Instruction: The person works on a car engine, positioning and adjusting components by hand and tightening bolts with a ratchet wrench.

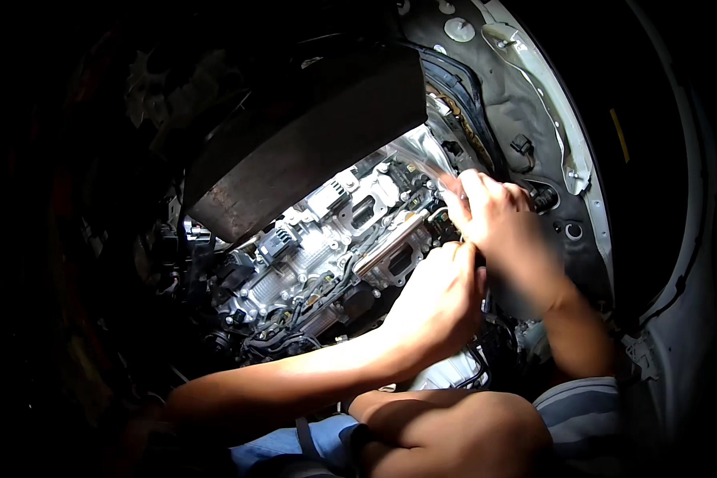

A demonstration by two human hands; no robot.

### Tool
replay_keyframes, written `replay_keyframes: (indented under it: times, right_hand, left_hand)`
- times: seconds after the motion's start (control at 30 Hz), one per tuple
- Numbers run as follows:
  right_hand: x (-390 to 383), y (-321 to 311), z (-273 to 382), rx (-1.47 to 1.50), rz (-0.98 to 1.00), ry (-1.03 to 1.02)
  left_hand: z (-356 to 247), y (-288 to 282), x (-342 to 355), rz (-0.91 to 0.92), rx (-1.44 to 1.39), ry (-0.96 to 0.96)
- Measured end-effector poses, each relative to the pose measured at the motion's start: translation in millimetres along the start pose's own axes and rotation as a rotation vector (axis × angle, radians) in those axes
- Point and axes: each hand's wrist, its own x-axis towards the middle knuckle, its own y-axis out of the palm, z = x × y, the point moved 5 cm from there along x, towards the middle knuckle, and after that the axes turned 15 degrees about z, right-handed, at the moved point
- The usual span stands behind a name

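Observation:
Both of my hands work close together at the right end of an exposed engine. My left hand is closed with its fingers curled in, and its fingertips are hidden beside the right hand. My right hand lies just above it, fingers bent down and closed; what they grip, if anything, cannot be made out. Clear plastic film reaches down to the right hand's fingers. Dark wiring and small connectors sit next to both hands.
A dark flat panel covers the far side of the engine. A pale metal body edge curves along the right, with a black hose inside it. A white reservoir sits below my hands. A bent bare limb is at the lower edge.

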Motion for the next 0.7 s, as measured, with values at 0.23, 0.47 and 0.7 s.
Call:
replay_keyframes:
  times: [0.23, 0.47, 0.7]
  right_hand:
    - [-19, 29, -43, 0.994, -0.084, 0.482]
    - [-95, 19, -20, 0.551, -0.416, 0.280]
    - [-113, 42, -13, 0.724, 0.159, 0.499]
  left_hand:
    - [25, -6, 60, -0.567, -0.244, 0.192]
    - [24, 1, 113, -0.244, -0.044, 0.250]
    - [35, -18, 114, 0.208, 0.158, 0.194]
